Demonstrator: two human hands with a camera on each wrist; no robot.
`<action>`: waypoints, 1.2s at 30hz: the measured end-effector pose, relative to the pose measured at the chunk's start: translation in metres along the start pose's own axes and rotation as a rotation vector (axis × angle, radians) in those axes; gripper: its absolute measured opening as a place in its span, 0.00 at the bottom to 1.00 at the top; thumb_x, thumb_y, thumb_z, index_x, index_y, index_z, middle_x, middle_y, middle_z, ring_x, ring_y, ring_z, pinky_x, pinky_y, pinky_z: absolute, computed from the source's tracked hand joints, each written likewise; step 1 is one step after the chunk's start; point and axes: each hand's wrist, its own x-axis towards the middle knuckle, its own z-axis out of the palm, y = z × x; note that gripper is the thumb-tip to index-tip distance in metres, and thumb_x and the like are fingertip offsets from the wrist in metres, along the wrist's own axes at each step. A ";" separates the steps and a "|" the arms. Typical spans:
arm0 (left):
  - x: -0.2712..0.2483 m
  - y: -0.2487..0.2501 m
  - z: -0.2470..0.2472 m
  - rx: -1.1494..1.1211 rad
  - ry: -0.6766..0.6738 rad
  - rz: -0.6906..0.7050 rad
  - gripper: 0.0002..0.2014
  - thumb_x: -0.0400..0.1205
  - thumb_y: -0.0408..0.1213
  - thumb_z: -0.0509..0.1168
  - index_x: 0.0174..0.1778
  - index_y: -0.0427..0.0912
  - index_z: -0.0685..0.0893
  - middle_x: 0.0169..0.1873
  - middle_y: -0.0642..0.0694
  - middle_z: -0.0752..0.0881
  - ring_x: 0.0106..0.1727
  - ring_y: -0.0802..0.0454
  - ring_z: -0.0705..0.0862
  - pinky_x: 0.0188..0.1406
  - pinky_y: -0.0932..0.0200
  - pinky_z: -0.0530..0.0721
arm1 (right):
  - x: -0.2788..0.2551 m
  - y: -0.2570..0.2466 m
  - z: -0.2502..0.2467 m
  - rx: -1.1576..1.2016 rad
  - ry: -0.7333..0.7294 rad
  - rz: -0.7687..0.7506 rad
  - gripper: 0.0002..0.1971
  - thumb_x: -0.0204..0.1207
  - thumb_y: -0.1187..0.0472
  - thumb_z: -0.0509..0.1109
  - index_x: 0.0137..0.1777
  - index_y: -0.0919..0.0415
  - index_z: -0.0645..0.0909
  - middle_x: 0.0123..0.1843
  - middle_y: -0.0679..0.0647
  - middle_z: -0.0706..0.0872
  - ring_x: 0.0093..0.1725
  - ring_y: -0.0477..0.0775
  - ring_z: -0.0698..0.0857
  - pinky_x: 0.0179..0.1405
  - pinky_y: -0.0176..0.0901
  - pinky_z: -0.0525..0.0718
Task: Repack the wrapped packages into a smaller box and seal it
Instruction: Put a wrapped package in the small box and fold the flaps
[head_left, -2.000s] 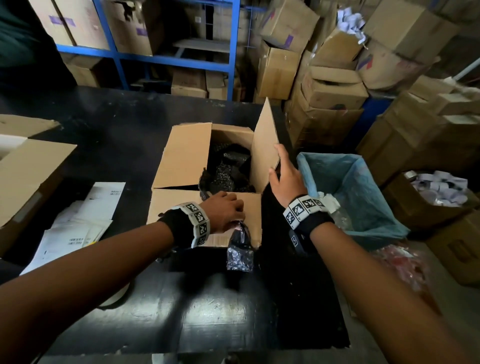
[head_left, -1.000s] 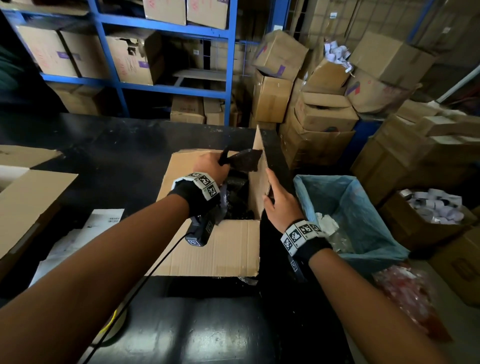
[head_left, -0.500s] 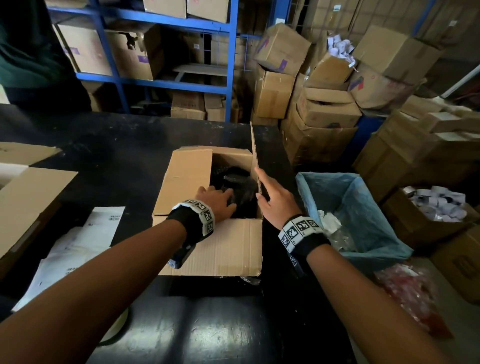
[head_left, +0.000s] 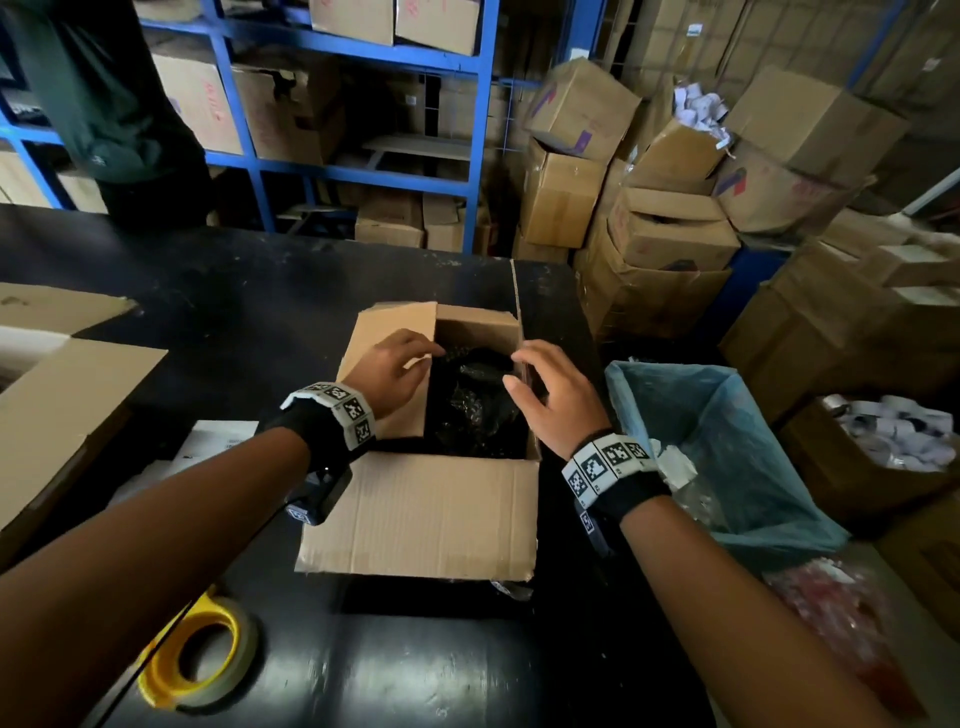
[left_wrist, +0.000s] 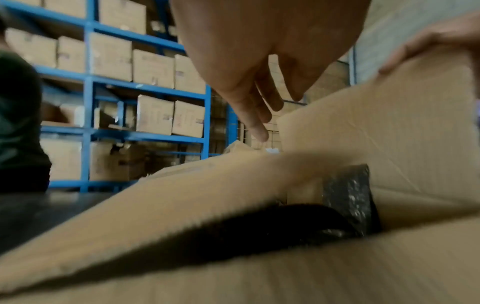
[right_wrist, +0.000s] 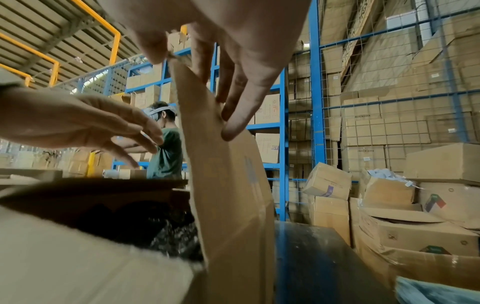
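A small cardboard box (head_left: 426, 519) stands open on the black table, its near flap folded outward. Black wrapped packages (head_left: 472, 410) fill it and show as crinkled black plastic (left_wrist: 348, 193) in the left wrist view. My left hand (head_left: 400, 364) hovers over the half-lowered left flap (head_left: 384, 332) with fingers (left_wrist: 257, 123) extended, holding nothing. My right hand (head_left: 545, 387) pinches the upright right flap (right_wrist: 226, 185), thumb on its inner face and fingers (right_wrist: 233, 123) on the outer face.
A yellow-cored tape roll (head_left: 202, 654) lies near the table's front left edge. A larger open box (head_left: 57, 405) and papers (head_left: 218, 441) sit at left. A blue-lined bin (head_left: 727, 457) stands right of the table. Stacked cartons and blue shelving stand behind; a person in green works at far left.
My left hand carried a black package up and into the box, let it go and drew back over the left flap. My right hand stayed on the right flap.
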 end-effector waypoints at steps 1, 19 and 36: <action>0.004 -0.008 -0.003 -0.010 0.020 -0.019 0.16 0.81 0.40 0.58 0.57 0.40 0.87 0.53 0.40 0.85 0.54 0.45 0.83 0.57 0.59 0.76 | 0.005 -0.001 0.003 0.009 -0.004 0.012 0.22 0.78 0.43 0.60 0.63 0.57 0.82 0.69 0.49 0.78 0.65 0.48 0.79 0.60 0.41 0.79; 0.099 -0.151 -0.002 -0.006 -0.311 -0.811 0.26 0.86 0.43 0.56 0.78 0.34 0.66 0.76 0.34 0.69 0.76 0.37 0.68 0.74 0.52 0.66 | 0.054 0.010 0.075 -0.140 -0.570 0.233 0.21 0.81 0.48 0.63 0.73 0.47 0.75 0.72 0.48 0.78 0.74 0.48 0.72 0.74 0.45 0.69; 0.098 -0.135 -0.021 -0.137 0.033 -0.596 0.15 0.84 0.43 0.58 0.62 0.40 0.81 0.56 0.38 0.86 0.56 0.39 0.83 0.52 0.55 0.76 | 0.088 0.038 0.045 0.008 -0.520 0.398 0.18 0.81 0.53 0.65 0.70 0.52 0.79 0.60 0.47 0.86 0.59 0.45 0.82 0.63 0.39 0.76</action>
